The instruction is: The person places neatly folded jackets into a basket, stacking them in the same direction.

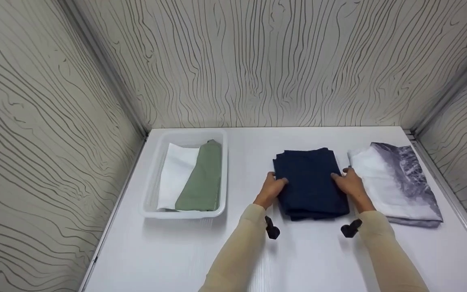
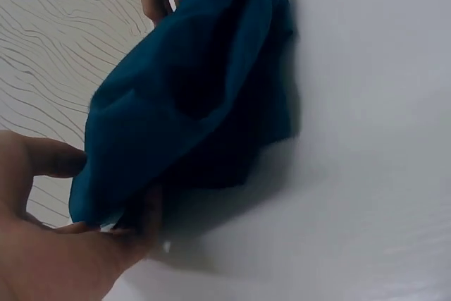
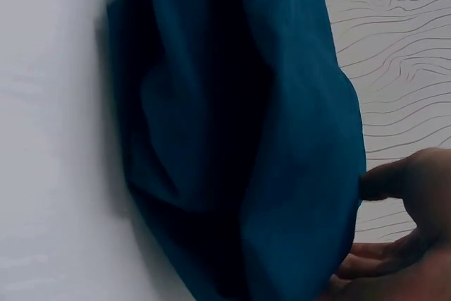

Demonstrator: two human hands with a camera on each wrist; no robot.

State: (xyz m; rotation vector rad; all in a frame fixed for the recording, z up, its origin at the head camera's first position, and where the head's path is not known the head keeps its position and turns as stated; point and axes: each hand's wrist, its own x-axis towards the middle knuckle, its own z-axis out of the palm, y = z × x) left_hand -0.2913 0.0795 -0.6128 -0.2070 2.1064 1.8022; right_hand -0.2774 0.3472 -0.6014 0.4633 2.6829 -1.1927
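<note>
A folded navy cloth [image 1: 311, 182] lies between both hands, its layers stacked into a rough rectangle. At its left edge the left hand [image 1: 272, 189] pinches it, thumb on top and fingers beneath. The right hand [image 1: 351, 187] grips the opposite edge in the same way. From the left wrist, the cloth [image 2: 183, 96] looks teal and bulges up off the white surface, with the left hand [image 2: 63, 223] at its near corner. In the right wrist view the cloth's folds [image 3: 303, 125] sag open beside the right hand [image 3: 402, 230].
A white plastic basket [image 1: 223, 178] stands at the left, holding a white cloth [image 1: 176, 174] and a green cloth [image 1: 203, 178]. Right of the navy cloth lies a folded white and grey patterned cloth [image 1: 395, 182], close to the right hand. Wood-grain panels [image 1: 258, 61] enclose the white table [image 1: 168, 255].
</note>
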